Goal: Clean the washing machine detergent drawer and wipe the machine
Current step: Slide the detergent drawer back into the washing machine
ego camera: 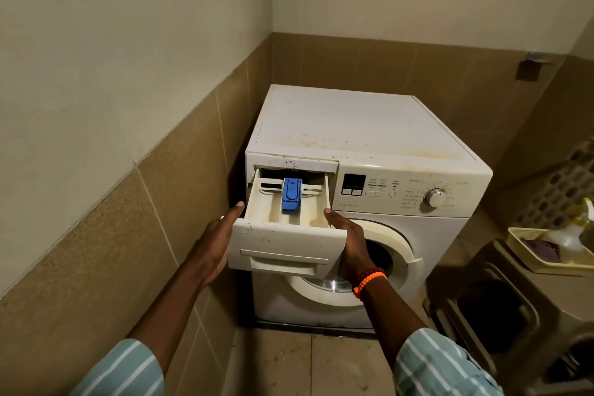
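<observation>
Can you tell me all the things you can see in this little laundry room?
washing machine: one, white with yellowish stains on top, in the corner against the tiled walls
detergent drawer: one, white, speckled with dirt, pulled far out of its slot at the machine's top left
softener insert: one, blue, in the drawer's middle compartment
dial: one, white, on the control panel at the right
tray: one, cream, at the right edge on a brown unit
spray bottle: one, whitish, standing in the tray
left hand: one, gripping the drawer's left side
right hand: one, gripping the drawer's right side
bracelet: one, orange beads, on the right wrist
</observation>
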